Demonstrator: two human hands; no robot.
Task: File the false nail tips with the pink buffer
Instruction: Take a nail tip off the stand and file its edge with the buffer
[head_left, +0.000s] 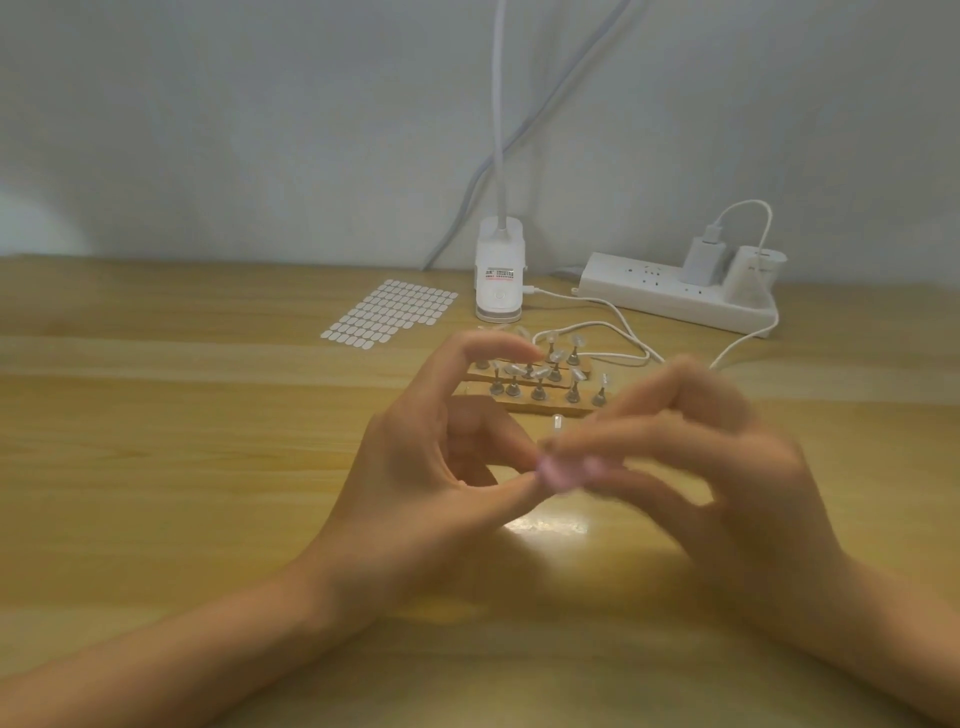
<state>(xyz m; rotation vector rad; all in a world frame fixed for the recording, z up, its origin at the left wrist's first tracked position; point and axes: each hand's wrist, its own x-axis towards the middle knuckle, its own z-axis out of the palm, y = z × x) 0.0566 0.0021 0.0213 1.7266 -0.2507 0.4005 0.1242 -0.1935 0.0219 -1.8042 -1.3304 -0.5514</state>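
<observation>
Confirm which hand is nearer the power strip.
Right. The right hand is directly in front of the power strip, toward the camera; the left hand is farther off to the left.

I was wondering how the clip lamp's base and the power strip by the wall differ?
The lamp base stands upright; the power strip lies flat. The power strip carries a plugged-in charger; the lamp base has a gooseneck rising from it. Both are white.
</observation>
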